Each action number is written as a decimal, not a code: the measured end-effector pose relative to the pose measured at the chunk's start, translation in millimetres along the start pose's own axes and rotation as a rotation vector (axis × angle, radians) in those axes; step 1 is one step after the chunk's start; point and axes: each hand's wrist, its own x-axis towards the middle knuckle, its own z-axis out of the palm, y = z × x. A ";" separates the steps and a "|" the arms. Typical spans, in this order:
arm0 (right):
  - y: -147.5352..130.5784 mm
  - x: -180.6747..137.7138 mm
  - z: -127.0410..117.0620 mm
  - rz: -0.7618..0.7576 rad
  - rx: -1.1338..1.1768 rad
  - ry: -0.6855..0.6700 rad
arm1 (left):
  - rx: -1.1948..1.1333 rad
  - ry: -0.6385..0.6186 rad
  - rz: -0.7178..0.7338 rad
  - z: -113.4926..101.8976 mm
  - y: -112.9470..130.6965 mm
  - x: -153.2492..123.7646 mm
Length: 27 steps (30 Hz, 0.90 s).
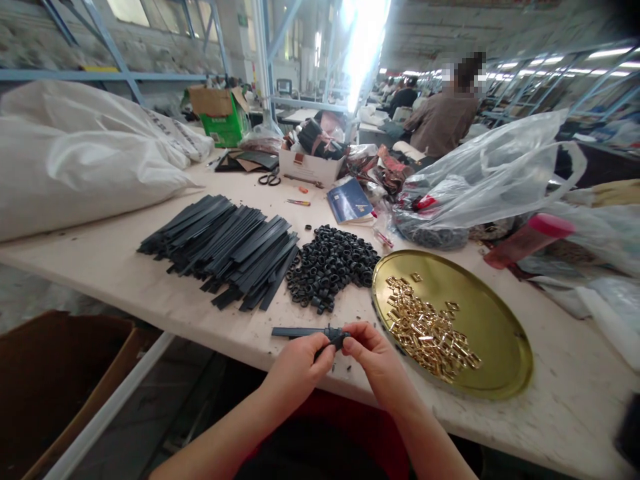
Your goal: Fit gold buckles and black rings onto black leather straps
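My left hand [305,360] and my right hand [367,347] meet at the table's front edge, both pinching a dark strap [325,347]. My fingers cover most of it, and any small part on it is hidden. Just behind them lies another flat dark strap [295,331], whose right end is near my fingertips. Beyond, to the left, rests a stack of dark straps [225,250]. A heap of small black loops [335,267] is beside that stack. Gold buckles [430,333] are piled on a round gold tray [500,360] right of my right hand.
A large white sack [80,160] takes up the left side. Scissors [270,179], a blue booklet [350,200] and a white box [310,167] lie farther back. Clear plastic bags [490,180] and a pink-capped bottle [530,240] are at right. A person [445,117] sits beyond.
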 end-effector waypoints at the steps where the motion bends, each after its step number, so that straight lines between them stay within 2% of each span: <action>1: -1.3 -0.6 -0.9 0.004 -0.038 -0.015 | 0.024 -0.037 0.015 -1.8 0.3 1.5; 5: -5.7 -2.0 -2.9 0.034 -0.128 -0.054 | 0.024 -0.153 0.029 -4.8 2.6 7.8; 7: -7.4 -1.3 -4.6 0.027 -0.151 -0.060 | -0.119 -0.219 -0.040 -4.2 2.9 8.2; 10: -7.5 0.2 -6.5 0.020 -0.166 -0.035 | -0.429 -0.424 -0.183 -3.2 0.0 5.1; 12: -4.5 0.4 -4.8 0.016 -0.168 -0.039 | -0.526 -0.499 -0.221 -2.5 -3.4 3.1; 14: -0.7 0.5 -2.0 0.007 -0.173 -0.087 | -0.559 -0.460 -0.197 -0.7 -7.1 3.4; 16: -0.9 3.3 -3.8 -0.024 -0.207 -0.156 | -0.591 -0.330 -0.147 2.2 -10.4 6.1; 18: -9.3 11.9 -16.0 -0.098 -0.369 -0.132 | -0.616 -0.228 -0.134 4.9 -12.5 10.0; 19: -16.6 18.9 -26.6 -0.145 -0.532 -0.074 | -0.629 -0.202 -0.142 6.0 -12.8 12.1; 20: -25.1 27.5 -39.5 -0.195 -0.744 0.042 | -0.645 -0.192 -0.154 6.9 -12.4 14.1; 22: -42.2 47.4 -67.9 -0.240 -1.352 0.294 | -0.685 -0.182 -0.186 8.6 -9.4 17.8; 25: -55.6 75.3 -100.0 -0.193 -1.527 0.414 | -0.725 -0.110 -0.221 11.8 -1.4 21.7; 27: -53.9 87.4 -108.1 -0.169 -1.540 0.429 | -0.733 -0.083 -0.250 13.8 3.5 22.4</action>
